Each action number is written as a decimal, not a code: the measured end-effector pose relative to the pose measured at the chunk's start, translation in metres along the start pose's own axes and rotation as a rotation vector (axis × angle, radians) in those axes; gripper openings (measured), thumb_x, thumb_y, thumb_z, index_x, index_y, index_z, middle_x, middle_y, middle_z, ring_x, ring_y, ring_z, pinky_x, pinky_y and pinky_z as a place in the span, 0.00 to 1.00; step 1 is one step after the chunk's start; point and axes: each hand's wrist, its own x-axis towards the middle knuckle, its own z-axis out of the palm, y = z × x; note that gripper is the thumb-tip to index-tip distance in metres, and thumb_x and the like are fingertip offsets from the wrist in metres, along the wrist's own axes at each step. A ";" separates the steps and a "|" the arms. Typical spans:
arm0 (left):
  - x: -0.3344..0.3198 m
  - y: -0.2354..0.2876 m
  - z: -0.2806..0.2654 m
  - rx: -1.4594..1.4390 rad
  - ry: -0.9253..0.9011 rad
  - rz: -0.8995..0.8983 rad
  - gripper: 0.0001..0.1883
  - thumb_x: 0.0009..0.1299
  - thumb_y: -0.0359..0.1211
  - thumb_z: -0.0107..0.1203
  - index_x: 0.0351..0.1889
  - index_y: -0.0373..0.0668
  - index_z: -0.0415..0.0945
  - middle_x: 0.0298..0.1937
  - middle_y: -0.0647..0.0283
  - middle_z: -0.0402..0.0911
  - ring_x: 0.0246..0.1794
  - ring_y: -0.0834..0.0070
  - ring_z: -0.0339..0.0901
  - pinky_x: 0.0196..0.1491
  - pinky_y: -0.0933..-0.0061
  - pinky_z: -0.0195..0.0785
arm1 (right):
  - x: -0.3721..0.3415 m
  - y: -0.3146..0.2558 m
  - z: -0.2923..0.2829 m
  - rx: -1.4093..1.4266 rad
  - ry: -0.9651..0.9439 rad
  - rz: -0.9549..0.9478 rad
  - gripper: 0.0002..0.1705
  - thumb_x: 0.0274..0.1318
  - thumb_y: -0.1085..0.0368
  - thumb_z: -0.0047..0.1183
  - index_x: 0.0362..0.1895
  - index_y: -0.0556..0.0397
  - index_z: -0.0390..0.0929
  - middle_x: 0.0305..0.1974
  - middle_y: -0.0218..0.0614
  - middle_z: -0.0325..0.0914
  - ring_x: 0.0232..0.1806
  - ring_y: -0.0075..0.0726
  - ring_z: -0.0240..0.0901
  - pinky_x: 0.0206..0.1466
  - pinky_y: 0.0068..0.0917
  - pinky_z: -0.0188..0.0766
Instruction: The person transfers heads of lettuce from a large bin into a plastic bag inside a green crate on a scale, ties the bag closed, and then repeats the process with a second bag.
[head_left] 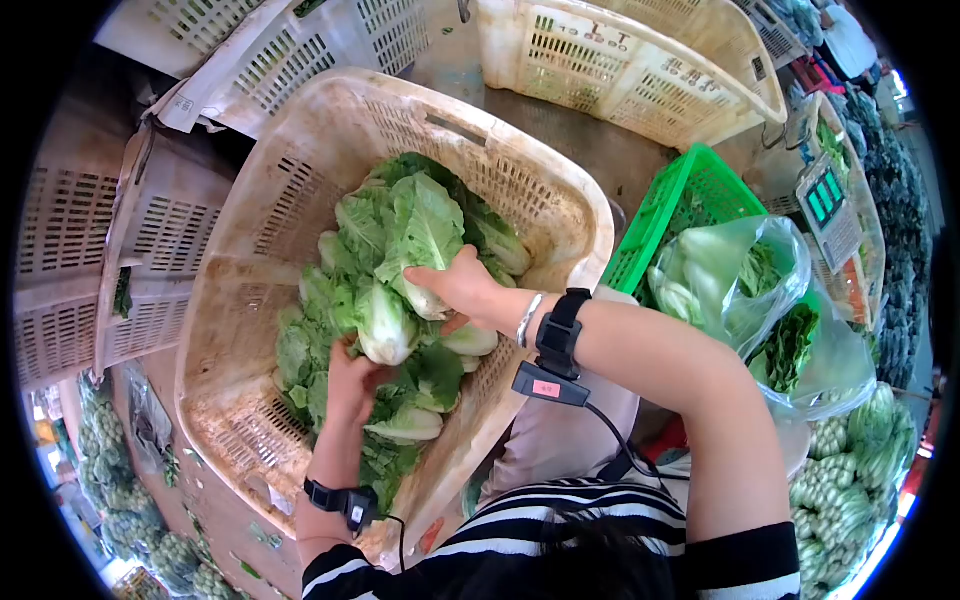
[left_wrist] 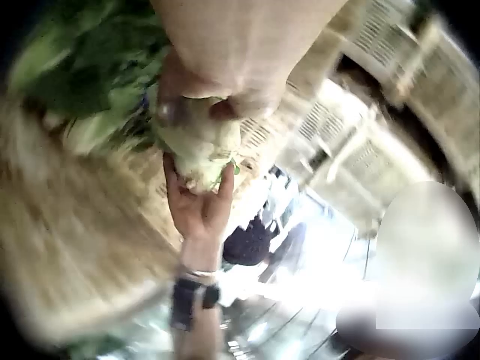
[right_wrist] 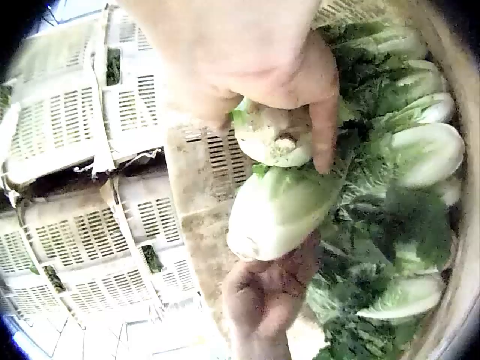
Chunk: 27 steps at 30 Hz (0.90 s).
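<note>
Over the large pale crate (head_left: 225, 330), my right hand (head_left: 462, 287) grips a Chinese cabbage (head_left: 420, 225) near its cut base, with the leafy end pointing up and away. Just below it, my left hand (head_left: 352, 388) holds a second Chinese cabbage (head_left: 388, 332) from underneath, its white base facing me. The right wrist view shows the two cabbages one above the other, the left-hand cabbage (right_wrist: 281, 210) overlapping the other. Several more cabbages (right_wrist: 427, 154) lie in the crate around the hands. The left wrist view is blurred.
Stacked plastic crates (head_left: 170, 240) stand on the left, and another pale crate (head_left: 620, 75) is at the back. To the right are a green basket (head_left: 650, 220), clear bags of vegetables (head_left: 730, 270) and a scale display (head_left: 825, 200). More greens (head_left: 850, 470) lie at lower right.
</note>
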 end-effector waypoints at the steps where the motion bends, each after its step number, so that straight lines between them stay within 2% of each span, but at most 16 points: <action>1: 0.003 -0.018 -0.009 -0.639 -0.101 -0.142 0.28 0.58 0.30 0.44 0.59 0.38 0.58 0.54 0.44 0.66 0.56 0.46 0.65 0.59 0.44 0.56 | 0.000 0.002 0.001 0.014 -0.008 0.008 0.56 0.44 0.53 0.61 0.61 0.68 0.34 0.50 0.53 0.66 0.45 0.50 0.71 0.30 0.48 0.77; 2: -0.001 -0.022 -0.009 -0.904 -0.240 -0.293 0.30 0.57 0.32 0.40 0.60 0.35 0.54 0.58 0.45 0.63 0.58 0.47 0.63 0.61 0.43 0.53 | 0.000 0.003 0.002 -0.025 -0.008 -0.007 0.56 0.44 0.53 0.61 0.61 0.68 0.33 0.50 0.53 0.66 0.44 0.49 0.71 0.30 0.49 0.76; 3: -0.009 -0.025 -0.002 -0.892 -0.246 -0.256 0.29 0.65 0.38 0.38 0.61 0.30 0.53 0.62 0.43 0.58 0.64 0.50 0.56 0.64 0.44 0.46 | 0.000 0.004 0.002 -0.068 -0.007 -0.026 0.57 0.44 0.53 0.61 0.62 0.67 0.31 0.50 0.53 0.66 0.44 0.49 0.72 0.30 0.49 0.76; 5: -0.011 -0.006 0.020 -0.966 -0.006 -0.457 0.31 0.68 0.48 0.37 0.63 0.36 0.52 0.65 0.49 0.54 0.65 0.55 0.53 0.67 0.51 0.44 | 0.005 0.012 0.000 -0.063 0.031 -0.032 0.55 0.44 0.53 0.61 0.62 0.68 0.37 0.50 0.52 0.67 0.42 0.49 0.72 0.29 0.51 0.76; 7: -0.006 -0.008 0.037 -0.725 -0.104 -0.324 0.35 0.68 0.57 0.37 0.65 0.42 0.52 0.65 0.55 0.55 0.64 0.61 0.54 0.68 0.57 0.42 | 0.008 0.011 -0.007 -0.053 -0.129 -0.037 0.45 0.43 0.53 0.62 0.57 0.70 0.56 0.46 0.51 0.71 0.40 0.49 0.73 0.30 0.49 0.76; 8: -0.002 -0.009 0.046 -0.700 -0.082 -0.307 0.34 0.67 0.58 0.38 0.64 0.47 0.55 0.63 0.58 0.59 0.61 0.63 0.59 0.65 0.59 0.49 | 0.010 0.008 -0.007 -0.072 -0.125 0.007 0.33 0.42 0.53 0.63 0.45 0.68 0.71 0.41 0.48 0.74 0.38 0.46 0.74 0.29 0.46 0.75; 9: 0.007 -0.013 0.050 -0.772 -0.110 -0.321 0.33 0.67 0.59 0.38 0.62 0.46 0.58 0.59 0.59 0.64 0.55 0.65 0.65 0.56 0.61 0.60 | 0.007 0.002 -0.009 -0.074 -0.134 0.005 0.33 0.42 0.53 0.63 0.45 0.68 0.71 0.41 0.48 0.74 0.38 0.46 0.74 0.29 0.46 0.75; 11: 0.016 -0.010 0.048 -0.719 -0.357 -0.351 0.32 0.67 0.59 0.39 0.60 0.47 0.60 0.55 0.59 0.69 0.49 0.67 0.68 0.45 0.66 0.65 | 0.000 -0.012 -0.020 -0.182 -0.103 0.014 0.32 0.44 0.55 0.61 0.48 0.66 0.68 0.43 0.47 0.73 0.42 0.46 0.72 0.33 0.47 0.75; 12: 0.018 -0.010 0.048 -0.666 -0.447 -0.380 0.34 0.66 0.60 0.40 0.60 0.47 0.60 0.53 0.60 0.70 0.46 0.67 0.69 0.42 0.69 0.63 | 0.005 -0.012 -0.025 -0.215 -0.087 0.001 0.32 0.44 0.56 0.61 0.48 0.68 0.68 0.42 0.48 0.73 0.39 0.45 0.73 0.32 0.45 0.75; 15: 0.032 -0.050 0.053 -0.454 -0.784 -0.302 0.39 0.57 0.59 0.54 0.60 0.45 0.60 0.55 0.59 0.69 0.54 0.64 0.67 0.48 0.65 0.63 | 0.007 -0.027 -0.045 -0.477 -0.177 0.017 0.35 0.43 0.59 0.61 0.51 0.70 0.62 0.44 0.50 0.71 0.38 0.48 0.73 0.26 0.42 0.75; 16: 0.042 -0.061 0.054 -0.419 -0.940 -0.322 0.40 0.54 0.51 0.63 0.60 0.44 0.58 0.57 0.58 0.68 0.57 0.62 0.66 0.52 0.61 0.62 | 0.010 -0.025 -0.043 -0.533 -0.133 0.029 0.39 0.42 0.60 0.61 0.53 0.72 0.56 0.46 0.53 0.69 0.39 0.49 0.73 0.23 0.42 0.77; 17: 0.049 -0.072 0.054 -0.292 -0.980 -0.339 0.33 0.55 0.42 0.65 0.57 0.43 0.63 0.55 0.57 0.69 0.55 0.64 0.68 0.54 0.59 0.61 | 0.013 -0.021 -0.041 -0.530 -0.132 0.028 0.39 0.42 0.60 0.61 0.53 0.72 0.56 0.46 0.53 0.69 0.39 0.49 0.73 0.23 0.42 0.77; 19: 0.064 -0.079 0.064 0.497 -0.933 -0.138 0.23 0.58 0.36 0.61 0.52 0.43 0.69 0.52 0.57 0.72 0.52 0.64 0.70 0.54 0.61 0.62 | 0.015 -0.016 -0.037 -0.722 -0.139 0.056 0.42 0.41 0.61 0.62 0.54 0.73 0.51 0.47 0.55 0.67 0.39 0.51 0.73 0.23 0.42 0.78; 20: 0.066 -0.092 0.069 0.494 -0.936 -0.141 0.23 0.58 0.36 0.61 0.52 0.43 0.69 0.52 0.57 0.72 0.52 0.64 0.70 0.54 0.61 0.62 | 0.015 -0.016 -0.037 -0.734 -0.132 0.044 0.45 0.40 0.60 0.62 0.54 0.73 0.49 0.47 0.56 0.68 0.40 0.50 0.73 0.23 0.38 0.78; 22: 0.067 -0.118 0.079 0.856 -0.527 0.628 0.17 0.59 0.33 0.56 0.47 0.44 0.72 0.50 0.57 0.74 0.50 0.62 0.71 0.52 0.63 0.64 | 0.014 -0.021 -0.038 -0.748 -0.112 0.049 0.45 0.40 0.59 0.61 0.54 0.73 0.49 0.46 0.56 0.68 0.40 0.49 0.73 0.23 0.38 0.77; 27: 0.073 -0.134 0.091 1.096 -0.488 0.598 0.17 0.61 0.35 0.50 0.49 0.47 0.71 0.52 0.57 0.73 0.54 0.60 0.68 0.56 0.60 0.60 | 0.020 -0.017 -0.040 -0.752 -0.095 -0.036 0.50 0.38 0.52 0.60 0.54 0.78 0.50 0.42 0.58 0.72 0.32 0.50 0.76 0.22 0.37 0.75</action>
